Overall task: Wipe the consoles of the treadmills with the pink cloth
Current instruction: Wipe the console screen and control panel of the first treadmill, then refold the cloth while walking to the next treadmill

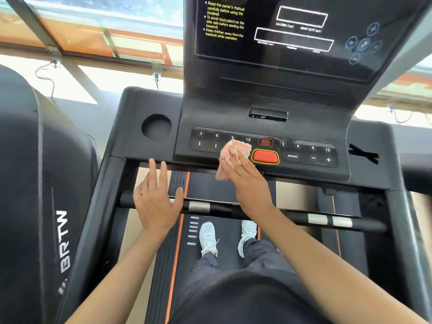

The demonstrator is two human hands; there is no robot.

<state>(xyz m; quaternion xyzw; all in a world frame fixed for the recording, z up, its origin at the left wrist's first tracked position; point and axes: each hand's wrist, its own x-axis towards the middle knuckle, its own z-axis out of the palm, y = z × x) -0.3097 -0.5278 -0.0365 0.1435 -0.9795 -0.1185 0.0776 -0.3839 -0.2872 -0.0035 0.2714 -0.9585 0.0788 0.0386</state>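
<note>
The big black treadmill console fills the view; its walking belt lies below, with a black handlebar across it; the left hand is flat and spread, holding nothing, fingertips near the console's front edge; the right hand presses with straight fingers on the pink cloth (bunched up) on the button panel, just beside the red button.
</note>
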